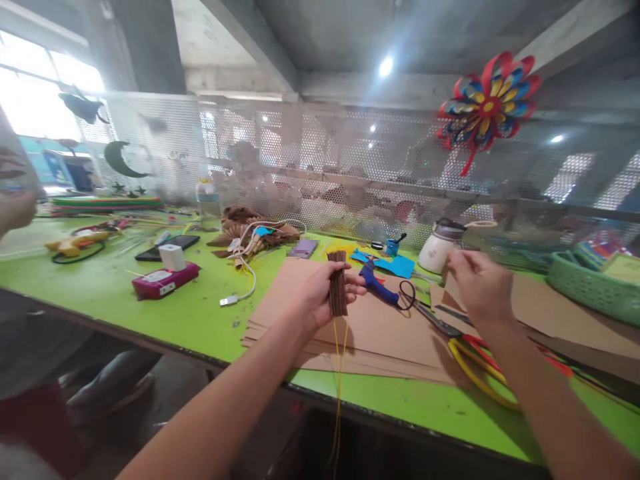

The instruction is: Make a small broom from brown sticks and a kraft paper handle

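In my left hand (pixel 325 293) is a thick bundle of brown pleated paper (pixel 338 290), held upright between thumb and fingers. Yellow string (pixel 340 373) dangles from the bundle's lower end past the table edge. My right hand (pixel 480 287) is raised at the right with its fingers pinched together; whatever they may hold is too small to make out. Below both hands lie stacked brown paper sheets (pixel 300 347). On these rest a blue glue gun (pixel 377 285) and large scissors (pixel 480 373) with yellow and red handles, partly covered by my right forearm.
A white pot (pixel 434 250) stands behind my right hand, and a green basket (pixel 590 287) at the far right. Leftward are a white cable (pixel 247 267), a magenta box (pixel 165 280) and a black tablet (pixel 150 250). Another person's hand (pixel 17 210) shows at the left edge.
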The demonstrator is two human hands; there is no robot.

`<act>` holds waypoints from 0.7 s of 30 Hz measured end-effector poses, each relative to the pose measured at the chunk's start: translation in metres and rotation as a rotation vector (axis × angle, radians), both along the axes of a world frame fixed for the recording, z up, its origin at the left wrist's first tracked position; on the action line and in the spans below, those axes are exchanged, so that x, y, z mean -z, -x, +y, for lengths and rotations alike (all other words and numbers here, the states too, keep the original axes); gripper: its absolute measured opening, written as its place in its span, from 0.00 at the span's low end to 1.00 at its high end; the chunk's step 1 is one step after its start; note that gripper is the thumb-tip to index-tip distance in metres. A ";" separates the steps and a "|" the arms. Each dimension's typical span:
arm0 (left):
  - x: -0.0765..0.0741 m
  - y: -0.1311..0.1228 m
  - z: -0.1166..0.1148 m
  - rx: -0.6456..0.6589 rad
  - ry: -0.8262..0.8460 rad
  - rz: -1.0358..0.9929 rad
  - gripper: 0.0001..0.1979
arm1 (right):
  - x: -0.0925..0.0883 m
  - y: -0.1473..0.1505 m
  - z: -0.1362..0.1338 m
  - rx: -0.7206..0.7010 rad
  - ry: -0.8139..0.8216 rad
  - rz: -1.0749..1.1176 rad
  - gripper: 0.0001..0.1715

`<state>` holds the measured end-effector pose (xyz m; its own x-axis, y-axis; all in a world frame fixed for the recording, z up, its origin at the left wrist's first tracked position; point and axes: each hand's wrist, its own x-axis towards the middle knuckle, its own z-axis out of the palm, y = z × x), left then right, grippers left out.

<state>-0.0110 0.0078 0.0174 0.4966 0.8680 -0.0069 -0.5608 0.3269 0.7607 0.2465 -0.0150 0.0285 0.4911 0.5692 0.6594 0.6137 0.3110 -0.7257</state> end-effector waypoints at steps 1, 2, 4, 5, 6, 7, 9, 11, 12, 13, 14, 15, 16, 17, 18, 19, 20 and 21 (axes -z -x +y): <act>-0.001 0.000 0.000 -0.024 0.020 -0.013 0.06 | 0.001 0.013 -0.006 -0.105 0.043 0.042 0.13; -0.002 0.000 0.000 -0.047 0.036 -0.027 0.06 | 0.002 0.029 -0.013 -0.284 0.130 0.087 0.14; -0.004 0.000 0.001 -0.080 0.053 -0.044 0.06 | 0.007 0.062 -0.027 -0.513 0.262 0.062 0.14; -0.004 0.000 0.001 -0.087 0.056 -0.042 0.06 | 0.011 0.079 -0.034 -0.711 0.394 0.093 0.14; -0.004 0.000 0.001 -0.093 0.053 -0.034 0.07 | 0.014 0.094 -0.041 -0.858 0.503 0.157 0.14; -0.004 0.000 0.002 -0.103 0.044 -0.025 0.07 | 0.018 0.108 -0.048 -0.935 0.582 0.226 0.14; -0.004 0.000 0.002 -0.136 0.015 -0.017 0.08 | 0.025 0.129 -0.061 -1.073 0.728 0.408 0.14; -0.003 0.001 0.002 -0.188 -0.007 -0.027 0.09 | 0.031 0.143 -0.072 -1.156 0.786 0.570 0.15; -0.003 0.001 0.002 -0.208 -0.009 -0.031 0.09 | 0.034 0.148 -0.077 -1.185 0.791 0.637 0.16; -0.003 0.001 0.002 -0.220 -0.005 -0.034 0.09 | 0.036 0.152 -0.081 -1.212 0.786 0.689 0.16; -0.003 0.002 0.002 -0.228 0.001 -0.037 0.09 | 0.039 0.155 -0.085 -1.234 0.778 0.729 0.16; -0.003 0.002 0.003 -0.231 0.006 -0.041 0.09 | 0.042 0.158 -0.089 -1.249 0.776 0.760 0.15; -0.003 0.003 0.003 -0.234 0.011 -0.048 0.09 | 0.046 0.159 -0.093 -1.253 0.772 0.782 0.15; -0.003 0.004 0.004 -0.237 0.016 -0.055 0.08 | 0.049 0.160 -0.097 -1.236 0.762 0.792 0.15; -0.003 0.005 0.005 -0.240 0.022 -0.063 0.07 | 0.053 0.160 -0.101 -1.200 0.748 0.790 0.16; -0.003 0.005 0.005 -0.241 0.026 -0.072 0.07 | 0.057 0.159 -0.105 -1.152 0.727 0.767 0.17; -0.002 0.006 0.006 -0.242 0.032 -0.080 0.07 | 0.060 0.158 -0.109 -1.087 0.695 0.710 0.18; -0.002 0.006 0.006 -0.241 0.039 -0.087 0.07 | 0.062 0.157 -0.114 -1.004 0.642 0.617 0.19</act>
